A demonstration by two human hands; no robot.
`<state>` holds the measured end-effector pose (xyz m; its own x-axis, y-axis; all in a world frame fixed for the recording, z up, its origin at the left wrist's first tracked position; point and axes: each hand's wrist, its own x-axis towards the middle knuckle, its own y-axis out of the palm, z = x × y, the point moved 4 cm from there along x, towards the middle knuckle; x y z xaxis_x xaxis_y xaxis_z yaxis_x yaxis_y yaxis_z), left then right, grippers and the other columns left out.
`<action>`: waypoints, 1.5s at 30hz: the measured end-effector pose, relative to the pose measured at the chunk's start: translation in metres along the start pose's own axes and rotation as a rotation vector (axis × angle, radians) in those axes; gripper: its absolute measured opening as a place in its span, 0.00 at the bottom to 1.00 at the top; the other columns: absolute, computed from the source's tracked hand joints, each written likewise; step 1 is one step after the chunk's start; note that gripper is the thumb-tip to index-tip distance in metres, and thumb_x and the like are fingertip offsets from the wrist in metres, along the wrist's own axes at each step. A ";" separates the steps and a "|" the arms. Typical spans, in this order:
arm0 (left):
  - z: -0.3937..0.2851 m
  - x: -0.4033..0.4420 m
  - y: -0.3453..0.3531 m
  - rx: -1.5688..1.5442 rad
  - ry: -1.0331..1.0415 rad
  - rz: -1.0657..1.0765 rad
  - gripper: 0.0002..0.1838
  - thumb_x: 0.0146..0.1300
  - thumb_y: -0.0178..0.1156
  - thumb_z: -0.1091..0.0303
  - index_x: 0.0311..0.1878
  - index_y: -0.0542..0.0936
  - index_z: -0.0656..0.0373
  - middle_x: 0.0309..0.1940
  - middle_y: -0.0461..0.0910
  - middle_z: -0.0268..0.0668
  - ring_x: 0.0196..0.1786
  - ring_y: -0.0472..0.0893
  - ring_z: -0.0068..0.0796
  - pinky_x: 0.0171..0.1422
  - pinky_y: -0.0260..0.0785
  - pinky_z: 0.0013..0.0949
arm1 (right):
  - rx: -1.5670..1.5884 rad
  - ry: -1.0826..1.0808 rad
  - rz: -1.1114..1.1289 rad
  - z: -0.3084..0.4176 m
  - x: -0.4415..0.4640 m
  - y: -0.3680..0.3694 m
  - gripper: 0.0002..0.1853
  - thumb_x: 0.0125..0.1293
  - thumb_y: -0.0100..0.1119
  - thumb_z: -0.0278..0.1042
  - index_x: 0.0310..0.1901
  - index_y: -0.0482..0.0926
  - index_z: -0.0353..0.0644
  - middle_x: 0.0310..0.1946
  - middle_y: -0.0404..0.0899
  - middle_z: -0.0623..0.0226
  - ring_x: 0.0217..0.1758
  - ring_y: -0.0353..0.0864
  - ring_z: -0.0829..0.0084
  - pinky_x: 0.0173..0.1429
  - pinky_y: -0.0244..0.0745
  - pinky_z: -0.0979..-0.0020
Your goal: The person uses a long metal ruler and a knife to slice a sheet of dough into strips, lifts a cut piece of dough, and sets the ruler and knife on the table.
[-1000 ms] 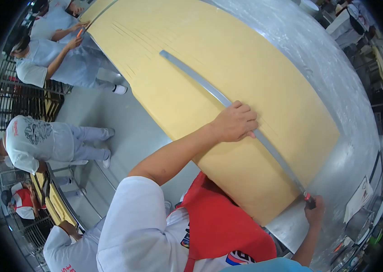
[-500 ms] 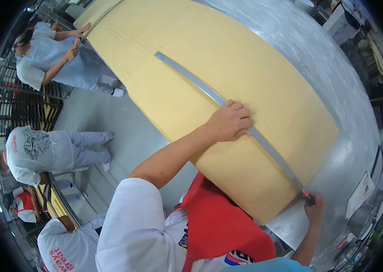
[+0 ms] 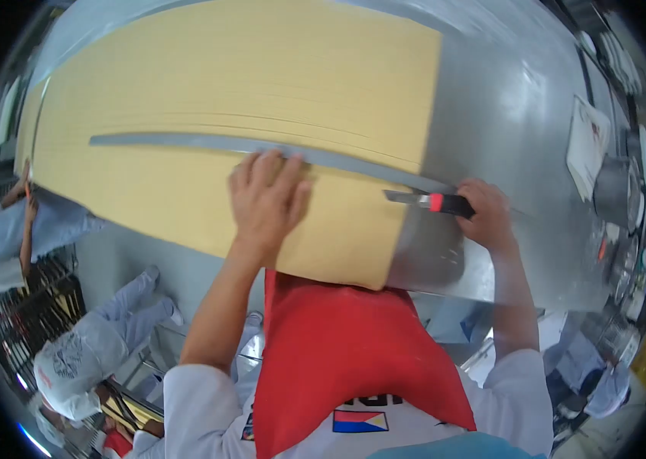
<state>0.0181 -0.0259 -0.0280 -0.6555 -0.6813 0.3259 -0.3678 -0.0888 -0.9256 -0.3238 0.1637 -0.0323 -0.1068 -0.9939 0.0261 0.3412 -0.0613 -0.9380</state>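
Observation:
A large flat yellow sheet (image 3: 338,229), scored with several long thin lines, lies on a metal table. Across it runs a long metal ruler (image 3: 185,141). My left hand (image 3: 266,203) lies over the ruler's near edge, its fingers slightly blurred, extended and apart. Just beyond the sheet's right edge, my right hand (image 3: 489,214) is closed round the black and red handle of a utility knife (image 3: 436,202). The knife's blade points left, over the sheet's edge, on the near side of the ruler. My right hand is beside the ruler's right end; whether they touch I cannot tell.
The metal table (image 3: 506,115) extends to the right, with a white cloth or paper (image 3: 589,145) and a metal pot (image 3: 617,191) along its side. At far left, a co-worker (image 3: 9,229) holds an orange tool by another metal strip. Another person (image 3: 82,356) stands behind, near racks.
My view has turned, so the sheet now runs left to right. My left hand's fingers have straightened on the ruler. The knife in my right hand now shows its blade over the sheet's edge.

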 end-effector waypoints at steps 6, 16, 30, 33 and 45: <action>-0.004 -0.013 -0.001 0.146 -0.025 -0.011 0.20 0.70 0.66 0.51 0.63 0.89 0.41 0.66 0.80 0.38 0.71 0.76 0.54 0.72 0.66 0.54 | -0.007 -0.067 -0.138 -0.002 -0.014 -0.002 0.16 0.49 0.76 0.32 0.41 0.83 0.49 0.47 0.87 0.73 0.49 0.87 0.63 0.49 0.79 0.58; -0.016 -0.011 0.001 0.171 0.029 -0.074 0.19 0.68 0.68 0.56 0.61 0.89 0.41 0.63 0.83 0.38 0.67 0.79 0.52 0.73 0.66 0.52 | 0.029 -0.097 -0.220 -0.010 -0.028 0.007 0.20 0.45 0.78 0.30 0.41 0.82 0.50 0.45 0.85 0.73 0.48 0.87 0.67 0.48 0.74 0.61; -0.016 -0.011 0.001 0.165 0.018 -0.038 0.21 0.68 0.67 0.58 0.64 0.88 0.44 0.65 0.82 0.40 0.70 0.78 0.52 0.74 0.64 0.52 | 0.053 -0.073 -0.219 -0.010 -0.020 0.001 0.16 0.48 0.75 0.29 0.41 0.83 0.48 0.46 0.86 0.72 0.46 0.88 0.65 0.49 0.78 0.59; -0.016 -0.012 0.001 0.164 0.025 -0.052 0.21 0.69 0.67 0.56 0.64 0.88 0.43 0.65 0.82 0.39 0.69 0.78 0.52 0.74 0.65 0.52 | 0.049 -0.052 -0.215 -0.013 -0.020 0.004 0.15 0.49 0.75 0.29 0.40 0.84 0.49 0.46 0.87 0.72 0.48 0.88 0.64 0.50 0.80 0.58; -0.012 -0.007 -0.001 0.142 0.016 0.037 0.23 0.65 0.69 0.57 0.64 0.88 0.43 0.63 0.84 0.39 0.67 0.80 0.51 0.69 0.65 0.54 | 0.431 0.339 0.039 -0.018 0.026 -0.031 0.10 0.63 0.69 0.30 0.44 0.83 0.38 0.42 0.84 0.57 0.45 0.84 0.53 0.50 0.78 0.58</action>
<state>0.0147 -0.0123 -0.0269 -0.6779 -0.6742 0.2931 -0.2469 -0.1667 -0.9546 -0.3541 0.1414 -0.0091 -0.3570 -0.9156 -0.1849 0.6948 -0.1280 -0.7078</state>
